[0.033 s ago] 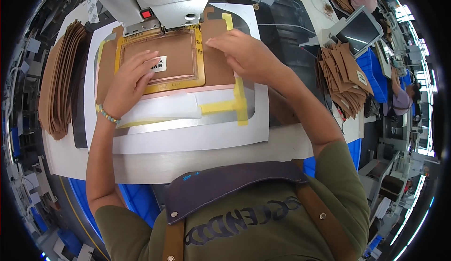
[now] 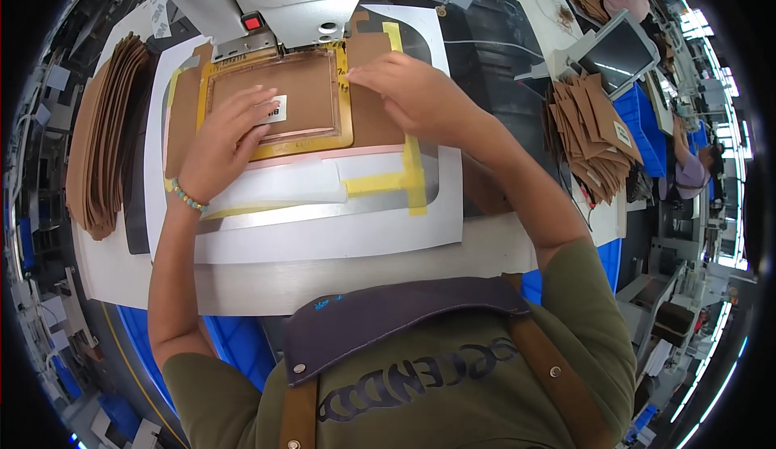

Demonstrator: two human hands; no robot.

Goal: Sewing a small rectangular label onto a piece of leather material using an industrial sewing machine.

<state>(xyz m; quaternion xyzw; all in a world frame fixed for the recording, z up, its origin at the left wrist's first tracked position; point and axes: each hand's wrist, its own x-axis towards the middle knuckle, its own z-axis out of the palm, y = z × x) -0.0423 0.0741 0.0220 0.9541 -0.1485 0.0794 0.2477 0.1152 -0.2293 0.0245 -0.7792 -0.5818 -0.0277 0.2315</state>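
A flat brown piece [image 2: 372, 128] lies under the sewing machine head [image 2: 295, 16], with a yellow rectangular clamp frame [image 2: 345, 130] resting on it. Inside the frame sits a small white label [image 2: 280, 108] with dark print. My left hand [image 2: 218, 142] lies over the frame's left part, fingers stretched out, their tips reaching the label and covering part of it. At the frame's right side is my right hand [image 2: 420, 97], its fingers extended to the yellow bar and the thumb apart below them. I see nothing held in either hand.
Yellow tape [image 2: 415, 178] marks the metal plate on a white sheet [image 2: 323, 243]. Stacks of brown pieces stand at the left [image 2: 101, 142] and right [image 2: 594, 138]. Beyond the right stack are a screen [image 2: 618, 53] and a blue bin [image 2: 643, 130]. Other people sit farther right.
My right hand has shifted slightly left, its fingertips now at the frame's right bar. My left fingers have moved a little right and cover more of the label.
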